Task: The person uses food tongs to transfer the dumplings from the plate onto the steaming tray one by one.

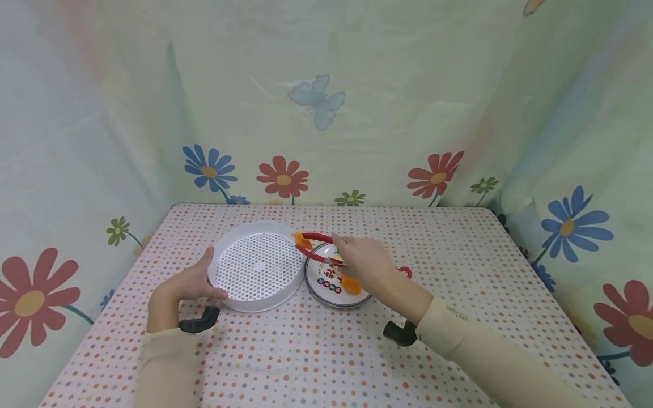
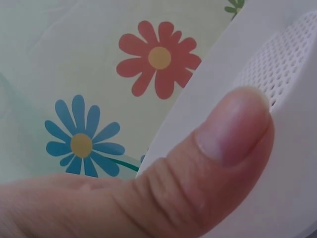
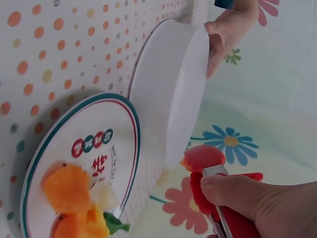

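Note:
My left hand point(image 1: 191, 281) holds the near-left side of a round white steamer basket point(image 1: 257, 306) with a perforated floor; in the left wrist view its thumb point(image 2: 218, 158) lies against the wall. The right hand point(image 1: 364, 260) grips red tongs point(image 1: 317, 237), whose tips pinch an orange food piece point(image 1: 302, 242) by the basket's right rim. Below that hand is a white plate point(image 1: 318, 266) with a dark rim and printed characters. On it lie orange pieces point(image 3: 67, 188), a pale piece point(image 3: 102, 195) and a green bit point(image 3: 115, 223).
A table with a dotted cloth point(image 1: 285, 362) carries everything. Behind and on both sides hang flower-printed curtains point(image 1: 377, 113). Plate and basket stand side by side, close together. A black wrist device point(image 1: 200, 320) sits on the left wrist, another point(image 1: 400, 333) on the right.

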`<state>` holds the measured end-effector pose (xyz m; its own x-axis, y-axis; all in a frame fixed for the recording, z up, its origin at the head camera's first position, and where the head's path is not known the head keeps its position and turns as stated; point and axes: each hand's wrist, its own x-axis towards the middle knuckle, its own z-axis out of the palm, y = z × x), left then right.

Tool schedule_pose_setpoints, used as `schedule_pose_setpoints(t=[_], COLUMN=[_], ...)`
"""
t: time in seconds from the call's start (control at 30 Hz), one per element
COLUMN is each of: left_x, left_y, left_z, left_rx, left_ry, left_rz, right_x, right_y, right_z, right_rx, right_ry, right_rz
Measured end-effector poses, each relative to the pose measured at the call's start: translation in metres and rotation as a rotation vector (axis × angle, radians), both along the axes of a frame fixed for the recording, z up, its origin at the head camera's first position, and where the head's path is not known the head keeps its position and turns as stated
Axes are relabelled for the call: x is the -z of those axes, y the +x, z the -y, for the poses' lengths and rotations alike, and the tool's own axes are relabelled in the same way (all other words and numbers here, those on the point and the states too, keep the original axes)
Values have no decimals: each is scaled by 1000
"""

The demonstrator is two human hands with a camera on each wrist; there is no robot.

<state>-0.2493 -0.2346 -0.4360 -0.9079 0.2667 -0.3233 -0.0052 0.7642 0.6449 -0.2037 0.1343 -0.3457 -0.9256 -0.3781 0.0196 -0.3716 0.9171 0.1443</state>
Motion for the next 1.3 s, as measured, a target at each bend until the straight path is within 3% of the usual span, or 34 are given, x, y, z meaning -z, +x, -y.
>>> schedule_pose_setpoints(t=[0.2, 0.43, 0.9, 1.3], left_x=[0, 1, 2, -2], left_y=[1, -1, -4, -1], left_z=[2, 1, 2, 0], left_rx=[-4, -6, -5, -13], left_ry=[5, 13, -4, -52], left_rz=[-11, -4, -14, 1], right_x=[8, 21, 34, 44], right_y=[-12, -24, -37, -41], right_z=[26, 49, 82, 91], right_rx=[-84, -119, -104, -53], right_ry=[20, 42, 28, -5], right_rz=[7, 11, 79, 122])
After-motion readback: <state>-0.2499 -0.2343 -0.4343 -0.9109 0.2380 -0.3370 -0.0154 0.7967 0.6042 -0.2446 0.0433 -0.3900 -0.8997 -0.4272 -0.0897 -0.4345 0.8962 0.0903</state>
